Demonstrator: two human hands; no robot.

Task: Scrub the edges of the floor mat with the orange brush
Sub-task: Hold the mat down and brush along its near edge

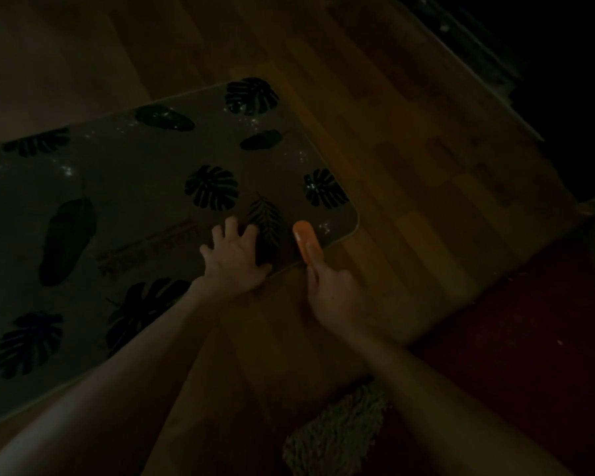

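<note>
Dim room, wooden floor [409,159]. My left hand [236,257] flat on floor mat [134,187]; right hand [334,293] grips orange brush [306,243] at mat edge beside it.

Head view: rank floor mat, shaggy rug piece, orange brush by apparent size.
1. floor mat, by far the largest.
2. shaggy rug piece, cut off by the frame and nearer the camera.
3. orange brush, partly hidden in the right hand.
</note>
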